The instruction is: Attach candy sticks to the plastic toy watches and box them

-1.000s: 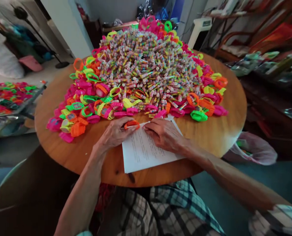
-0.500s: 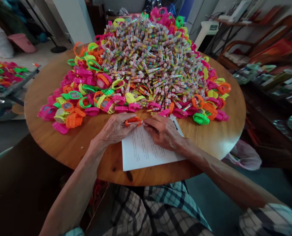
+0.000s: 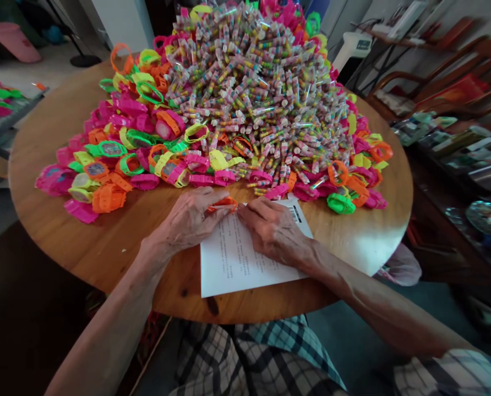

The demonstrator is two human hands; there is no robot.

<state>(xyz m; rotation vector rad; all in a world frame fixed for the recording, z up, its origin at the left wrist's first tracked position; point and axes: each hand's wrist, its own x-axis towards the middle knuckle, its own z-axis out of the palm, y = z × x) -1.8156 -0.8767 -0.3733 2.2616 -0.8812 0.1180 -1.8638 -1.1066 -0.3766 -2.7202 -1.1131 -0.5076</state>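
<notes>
An orange toy watch (image 3: 222, 204) is gripped in my left hand (image 3: 191, 218), between the thumb and the fingers. My right hand (image 3: 272, 228) rests over a printed white sheet (image 3: 224, 269), its fingers pinched together close to the watch's right end; whatever they hold is hidden. Just beyond both hands rises a big heap of clear-wrapped candy rolls (image 3: 249, 82) with pastel pieces. Around its foot lie many toy watches in pink, green, yellow and orange, such as a green one (image 3: 341, 203) at the right.
The round wooden table (image 3: 146, 275) carries everything. To the left, a side tray (image 3: 6, 118) holds more coloured watches. A wooden armchair (image 3: 435, 82) and a cluttered dark shelf (image 3: 456, 209) stand at the right; a plastic bag (image 3: 400, 264) hangs near the table edge.
The camera view has shifted a little, so the table appears larger and lower. Both hands stay together around the orange watch, with the right fingers slightly more curled under.
</notes>
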